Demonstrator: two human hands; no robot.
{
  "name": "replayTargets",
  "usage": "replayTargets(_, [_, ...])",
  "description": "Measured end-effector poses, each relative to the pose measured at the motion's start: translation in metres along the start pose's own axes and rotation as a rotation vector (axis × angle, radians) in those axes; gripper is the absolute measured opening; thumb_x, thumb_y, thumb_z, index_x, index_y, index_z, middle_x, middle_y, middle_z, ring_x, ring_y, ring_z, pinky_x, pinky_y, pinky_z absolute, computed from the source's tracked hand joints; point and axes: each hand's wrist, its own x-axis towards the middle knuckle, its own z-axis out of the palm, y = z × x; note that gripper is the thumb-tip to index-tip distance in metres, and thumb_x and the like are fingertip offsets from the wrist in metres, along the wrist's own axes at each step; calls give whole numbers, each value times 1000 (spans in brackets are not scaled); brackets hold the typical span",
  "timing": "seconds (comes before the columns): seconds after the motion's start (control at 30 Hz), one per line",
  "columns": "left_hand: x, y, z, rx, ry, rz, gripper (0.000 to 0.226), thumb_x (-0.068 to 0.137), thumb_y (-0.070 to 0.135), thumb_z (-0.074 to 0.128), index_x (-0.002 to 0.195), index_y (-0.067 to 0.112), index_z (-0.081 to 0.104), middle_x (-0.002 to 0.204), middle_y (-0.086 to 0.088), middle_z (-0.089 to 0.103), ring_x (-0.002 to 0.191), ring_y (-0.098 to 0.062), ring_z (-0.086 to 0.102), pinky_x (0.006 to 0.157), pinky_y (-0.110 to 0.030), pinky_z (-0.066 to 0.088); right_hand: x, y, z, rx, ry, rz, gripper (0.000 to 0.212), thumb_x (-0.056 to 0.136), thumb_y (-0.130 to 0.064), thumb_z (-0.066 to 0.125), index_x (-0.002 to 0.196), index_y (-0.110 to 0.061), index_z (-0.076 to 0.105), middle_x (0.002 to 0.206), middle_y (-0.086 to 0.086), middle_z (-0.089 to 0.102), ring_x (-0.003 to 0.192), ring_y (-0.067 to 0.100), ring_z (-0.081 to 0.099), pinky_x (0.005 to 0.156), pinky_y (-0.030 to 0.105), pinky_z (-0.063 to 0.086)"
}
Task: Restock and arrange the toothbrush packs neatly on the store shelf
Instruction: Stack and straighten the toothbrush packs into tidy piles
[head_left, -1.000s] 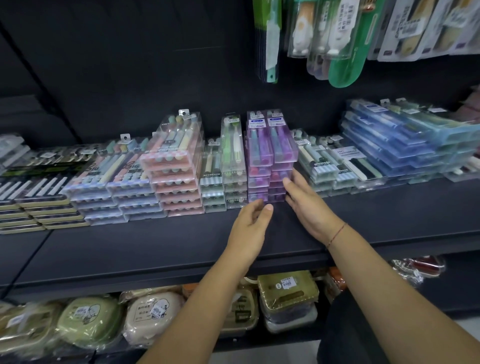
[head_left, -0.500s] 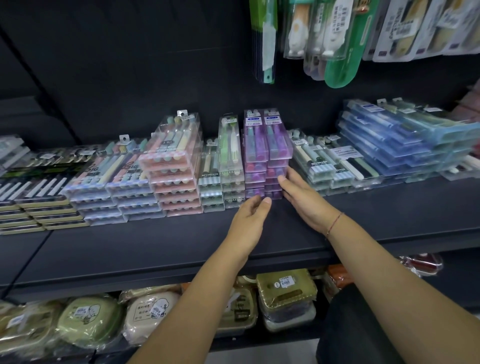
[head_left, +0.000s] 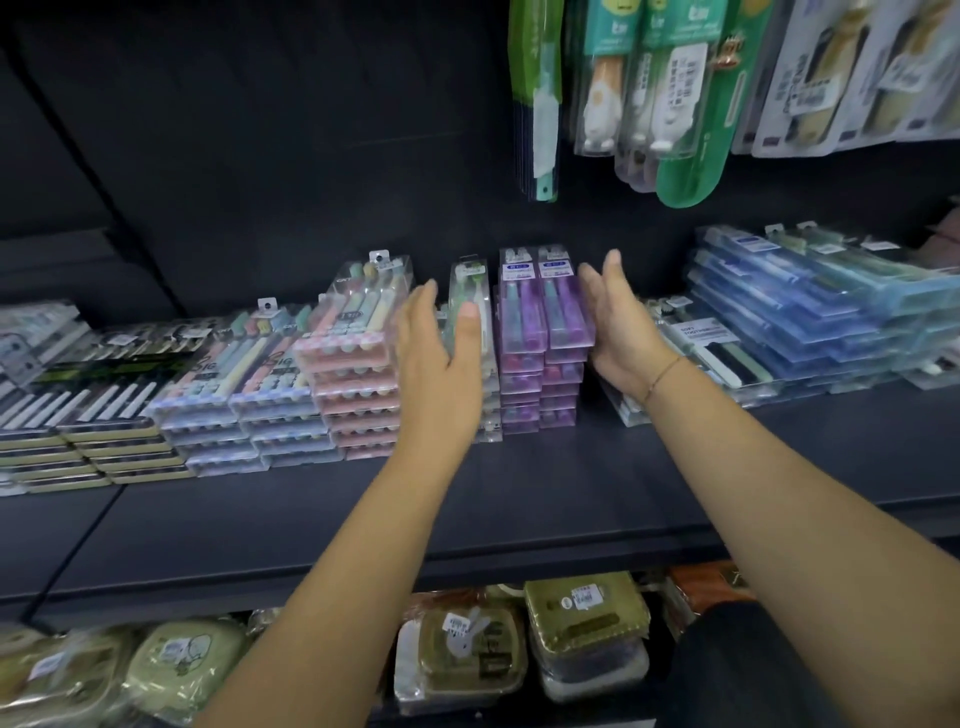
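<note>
Both hands are up from the foot of the purple toothbrush packs (head_left: 540, 338) to the top level. L hand (head_left: 441, 348) has shifted left to the green toothbrush packs (head_left: 470, 283), and R hand (head_left: 618, 332) is now at the purple ones' right flank.

Dark shelf (head_left: 519, 493) runs full width w/ a dark back panel; front half is bare board. Hanging packs (head_left: 675, 104) dangle top right, above the stock. Blue packs (head_left: 831, 312) sit far right in fanned, tilted piles. Black-and-white packs (head_left: 78, 405) lie flat at far left, w/ pastel packs (head_left: 244, 395) next to them in two low piles. Pink packs (head_left: 353, 374) form a taller pile, touching the pastel ones. Purple packs stand in two piles side by side at shelf centre, tops tilted toward the camera. Green packs are one narrow pile just left of the purple, approx. same height. White-handled packs (head_left: 717, 353) lie right of the purple, partly hidden by R wrist.

Lower shelf holds lidded food boxes (head_left: 462, 654), olive and cream.

L hand is spread wide, fingers straight betw. pink and green piles, thumb across the green pile's top pack; can't tell how firm the contact is. R hand is flat, fingers straight up, palm facing the purple pile's right side, holding nothing. Thin bracelet (head_left: 662, 376) on R wrist.
</note>
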Motion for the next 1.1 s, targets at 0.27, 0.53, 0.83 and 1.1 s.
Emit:
replayTargets(0.27, [22, -4, 10, -189, -169, -384, 55, 106, 43, 28, 157, 27, 16, 162, 6, 18, 147, -19, 21, 116, -38, 22, 27, 15, 5, -14, -6, 92, 63, 89, -68, 48, 130, -21, 60, 127, 6, 65, 117, 24, 62, 104, 47, 47])
replayTargets(0.53, [25, -14, 8, -78, -226, -235, 68, 97, 55, 44, 156, 32, 18, 163, 8, 16, 148, -17, 21, 117, -41, 22, -1, 8, 4, -65, -92, 45, 46, 101, -56, 27, 110, -29, 62, 103, -12, 74, 100, 4, 68, 94, 27, 50])
replayTargets(0.83, [54, 6, 12, 856, -440, 497, 103, 74, 65, 67, 156, 26, 17, 165, 3, 7, 151, -16, -1, 121, -41, -6, -21, 74, -28, -3, -124, 89, 99, 79, -83, 33, 156, -22, 18, 160, -5, 25, 146, 9, 24, 123, 39, 15])
replayTargets(1.1, [69, 11, 22, 989, -537, 502, 112, 72, 59, 75, 157, 24, 11, 164, 2, 12, 150, -18, 13, 120, -39, 5, 59, 9, -13, 55, 177, 30, 71, 102, -57, 17, 152, -7, 27, 159, 9, 27, 147, 21, 23, 122, 41, 14])
